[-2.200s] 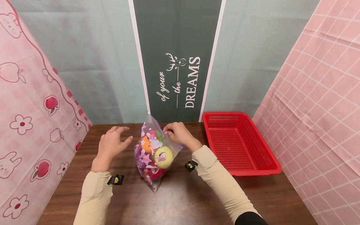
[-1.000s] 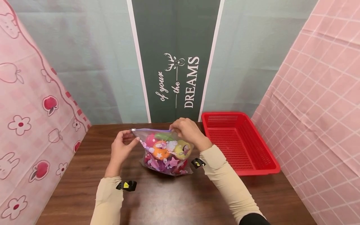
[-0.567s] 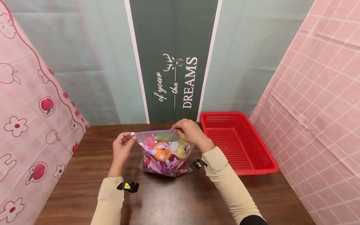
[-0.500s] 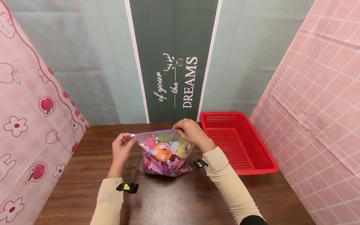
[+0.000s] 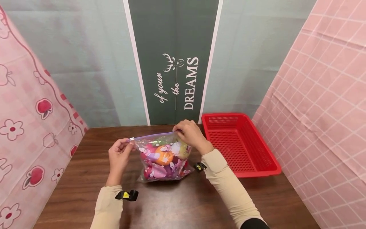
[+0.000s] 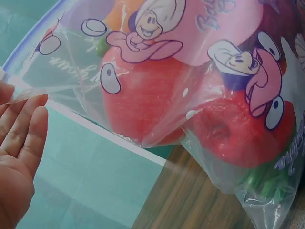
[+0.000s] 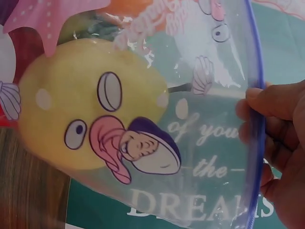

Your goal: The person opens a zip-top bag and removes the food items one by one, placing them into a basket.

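Note:
A clear printed zip bag (image 5: 164,165) stands upright on the wooden table, full of colourful fruit and vegetable shapes. Through its plastic show an orange round piece (image 5: 164,156), a yellow round fruit (image 7: 90,105) and red pieces such as one with a green end (image 6: 238,133). My left hand (image 5: 118,156) pinches the bag's top left corner, right at the white zip slider (image 5: 132,139). With thumb and fingers, my right hand (image 5: 190,133) pinches the purple zip edge (image 7: 257,62) near the top right corner. The zip edge is stretched straight between both hands.
A red perforated basket (image 5: 241,146) with nothing in it stands at the table's right, beside my right forearm. The brown table (image 5: 168,206) meets a green backdrop (image 5: 174,31) at the back, with pink cloths (image 5: 23,127) at the sides.
The bag has turned to face front and its top edge is now stretched out. My left hand, earlier apart from it, has taken its left corner and lately pulled slightly left.

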{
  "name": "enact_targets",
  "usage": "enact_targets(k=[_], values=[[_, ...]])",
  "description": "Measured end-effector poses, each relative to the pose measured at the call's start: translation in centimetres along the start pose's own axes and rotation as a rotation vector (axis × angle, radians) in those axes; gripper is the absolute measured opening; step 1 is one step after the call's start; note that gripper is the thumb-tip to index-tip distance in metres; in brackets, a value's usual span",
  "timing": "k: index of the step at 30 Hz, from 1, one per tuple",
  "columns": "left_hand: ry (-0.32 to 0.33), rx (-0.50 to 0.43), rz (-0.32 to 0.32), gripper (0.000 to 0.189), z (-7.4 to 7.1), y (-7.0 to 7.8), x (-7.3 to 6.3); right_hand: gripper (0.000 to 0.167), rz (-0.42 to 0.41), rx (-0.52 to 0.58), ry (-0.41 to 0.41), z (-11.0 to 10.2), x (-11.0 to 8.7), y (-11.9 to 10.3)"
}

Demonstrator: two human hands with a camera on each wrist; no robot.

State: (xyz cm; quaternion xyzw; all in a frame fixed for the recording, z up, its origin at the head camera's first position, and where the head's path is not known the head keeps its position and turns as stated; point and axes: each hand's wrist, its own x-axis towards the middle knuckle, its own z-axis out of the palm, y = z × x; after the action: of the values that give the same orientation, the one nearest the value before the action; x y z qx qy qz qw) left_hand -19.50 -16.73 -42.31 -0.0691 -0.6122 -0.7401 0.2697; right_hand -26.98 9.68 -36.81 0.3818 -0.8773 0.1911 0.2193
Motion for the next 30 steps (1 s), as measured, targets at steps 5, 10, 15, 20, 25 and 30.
enact_targets(k=[5, 10, 15, 20, 25, 30], values=[[0.033, -0.103, 0.071, 0.015, -0.9, -0.7, 0.2, 0.010, -0.058, -0.008, 0.075, 0.6, 1.0, -0.2], [0.083, -0.059, 0.164, 0.014, -1.5, 0.0, 0.6, 0.009, -0.118, 0.019, 0.146, 0.9, 1.7, -0.7], [0.056, 0.032, 0.179, 0.013, -1.8, 1.9, 0.4, 0.006, -0.115, 0.023, 0.172, 1.2, 1.6, -1.2], [-0.037, 0.072, 0.169, 0.015, -1.5, 3.5, -0.5, 0.007, -0.086, 0.016, 0.145, 1.3, 1.1, -1.0], [-0.118, 0.155, 0.202, 0.012, -1.2, 3.8, -1.2, 0.007, -0.028, 0.015, 0.064, 1.4, 0.3, -0.9], [-0.211, 0.109, 0.181, 0.012, -0.9, 3.3, -1.9, 0.008, 0.030, 0.004, 0.024, 1.9, -0.7, -0.5]])
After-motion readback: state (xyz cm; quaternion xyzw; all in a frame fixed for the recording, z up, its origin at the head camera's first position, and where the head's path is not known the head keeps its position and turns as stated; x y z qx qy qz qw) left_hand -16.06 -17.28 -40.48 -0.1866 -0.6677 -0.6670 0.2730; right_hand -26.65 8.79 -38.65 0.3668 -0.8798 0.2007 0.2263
